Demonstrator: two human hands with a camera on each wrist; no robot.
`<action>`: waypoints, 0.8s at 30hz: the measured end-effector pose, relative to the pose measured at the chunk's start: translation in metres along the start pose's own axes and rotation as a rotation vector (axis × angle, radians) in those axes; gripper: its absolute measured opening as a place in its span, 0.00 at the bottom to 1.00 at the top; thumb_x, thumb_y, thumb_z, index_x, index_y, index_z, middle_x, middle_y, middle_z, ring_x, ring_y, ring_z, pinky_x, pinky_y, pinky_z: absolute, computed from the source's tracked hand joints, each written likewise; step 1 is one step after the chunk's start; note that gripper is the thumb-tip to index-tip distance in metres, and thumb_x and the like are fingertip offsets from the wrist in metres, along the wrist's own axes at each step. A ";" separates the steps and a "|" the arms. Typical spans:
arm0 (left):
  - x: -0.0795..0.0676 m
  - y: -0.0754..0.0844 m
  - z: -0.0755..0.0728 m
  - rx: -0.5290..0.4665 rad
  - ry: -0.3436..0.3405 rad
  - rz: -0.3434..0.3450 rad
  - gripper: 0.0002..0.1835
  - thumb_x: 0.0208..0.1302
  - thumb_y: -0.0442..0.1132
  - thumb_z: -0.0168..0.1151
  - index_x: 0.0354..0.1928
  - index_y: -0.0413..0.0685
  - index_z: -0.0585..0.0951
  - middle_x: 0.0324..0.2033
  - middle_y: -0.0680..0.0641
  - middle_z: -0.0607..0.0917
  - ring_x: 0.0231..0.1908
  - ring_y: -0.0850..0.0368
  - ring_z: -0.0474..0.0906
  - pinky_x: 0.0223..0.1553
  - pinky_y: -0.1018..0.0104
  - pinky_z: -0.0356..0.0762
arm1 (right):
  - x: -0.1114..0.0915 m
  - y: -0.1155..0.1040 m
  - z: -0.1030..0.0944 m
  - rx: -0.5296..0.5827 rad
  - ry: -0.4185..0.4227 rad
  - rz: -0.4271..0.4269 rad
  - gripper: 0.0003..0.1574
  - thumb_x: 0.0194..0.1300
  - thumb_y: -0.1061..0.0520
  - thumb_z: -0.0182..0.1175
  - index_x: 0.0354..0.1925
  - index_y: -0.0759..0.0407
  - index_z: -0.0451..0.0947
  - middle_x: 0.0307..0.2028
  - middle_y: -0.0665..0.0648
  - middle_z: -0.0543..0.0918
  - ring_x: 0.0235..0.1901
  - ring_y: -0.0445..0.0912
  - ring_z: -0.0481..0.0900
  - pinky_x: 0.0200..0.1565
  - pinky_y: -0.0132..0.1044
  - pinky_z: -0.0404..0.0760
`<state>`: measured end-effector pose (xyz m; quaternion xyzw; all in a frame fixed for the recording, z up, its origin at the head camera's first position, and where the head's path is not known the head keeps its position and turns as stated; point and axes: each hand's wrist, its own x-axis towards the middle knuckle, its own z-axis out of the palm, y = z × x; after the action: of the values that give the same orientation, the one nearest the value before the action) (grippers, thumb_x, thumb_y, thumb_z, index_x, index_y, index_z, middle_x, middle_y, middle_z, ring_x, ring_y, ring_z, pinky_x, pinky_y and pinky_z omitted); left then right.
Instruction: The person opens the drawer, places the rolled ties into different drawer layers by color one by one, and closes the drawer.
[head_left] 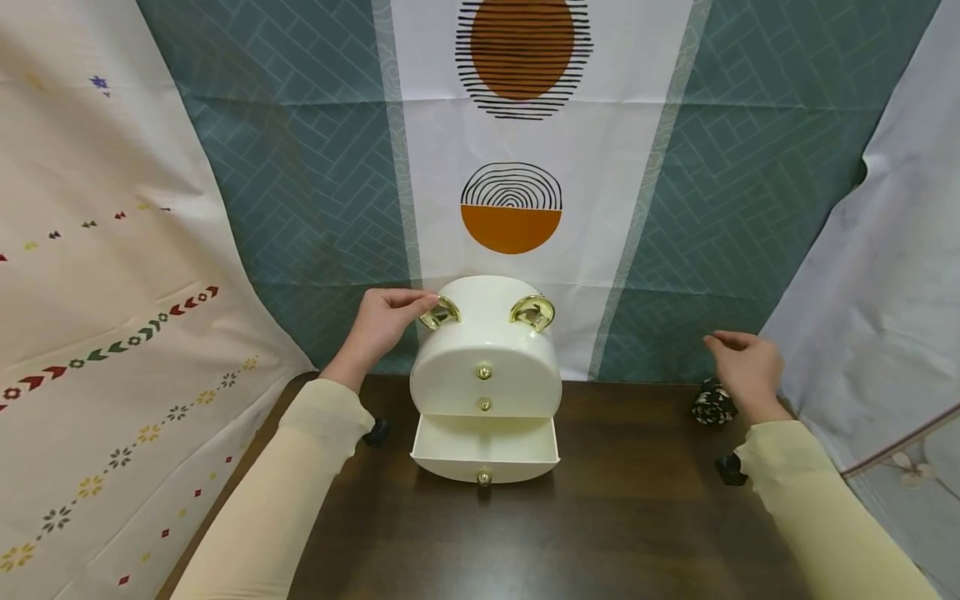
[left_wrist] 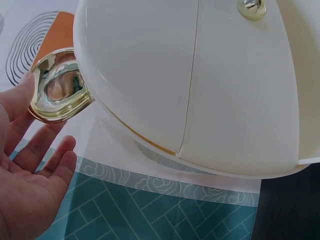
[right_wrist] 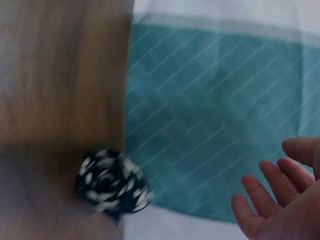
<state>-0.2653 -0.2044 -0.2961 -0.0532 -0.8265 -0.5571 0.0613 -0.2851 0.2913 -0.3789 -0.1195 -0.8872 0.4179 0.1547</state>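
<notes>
A white rounded box [head_left: 487, 379] with two gold ears and small gold knobs stands against the back cloth. Its bottom drawer [head_left: 485, 469] is pulled out, and the visible inside is bare. With thumb and fingertips my left hand [head_left: 387, 321] pinches the gold ear [left_wrist: 60, 87] on the box's left side; the other fingers hang loose below it. The opposite gold ear [head_left: 532, 312] is untouched. Well to the right, my right hand [head_left: 746, 367] hovers with relaxed fingers and nothing in it. Near it lies a black-and-white patterned cloth roll [right_wrist: 112, 181] at the table's back edge.
The dark wooden table [head_left: 600, 517] runs back to a hanging teal and white cloth [head_left: 705, 208]. Pale patterned cloths [head_left: 97, 333] close off the left and right sides. The open drawer juts toward the front.
</notes>
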 end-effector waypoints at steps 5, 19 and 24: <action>0.000 0.000 -0.001 -0.005 0.006 -0.006 0.16 0.60 0.49 0.64 0.46 0.49 0.85 0.48 0.48 0.84 0.57 0.54 0.73 0.61 0.51 0.69 | 0.006 0.026 -0.003 -0.045 0.023 0.054 0.32 0.65 0.39 0.51 0.56 0.59 0.77 0.54 0.63 0.78 0.25 0.31 0.72 0.27 0.30 0.74; 0.000 0.002 0.000 0.005 -0.003 -0.018 0.16 0.60 0.49 0.64 0.46 0.49 0.85 0.49 0.47 0.84 0.58 0.54 0.73 0.62 0.50 0.68 | -0.001 0.077 0.001 -0.199 -0.112 0.253 0.58 0.61 0.32 0.51 0.58 0.87 0.58 0.58 0.85 0.61 0.55 0.73 0.62 0.53 0.62 0.68; -0.001 0.002 0.000 0.009 -0.001 -0.011 0.16 0.60 0.49 0.64 0.46 0.49 0.85 0.49 0.47 0.84 0.57 0.54 0.73 0.61 0.50 0.69 | -0.001 0.078 0.004 -0.292 -0.182 0.314 0.62 0.60 0.29 0.48 0.59 0.88 0.56 0.57 0.86 0.61 0.53 0.75 0.64 0.49 0.61 0.72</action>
<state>-0.2644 -0.2035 -0.2947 -0.0489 -0.8292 -0.5537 0.0579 -0.2792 0.3371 -0.4422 -0.2391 -0.9191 0.3129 -0.0122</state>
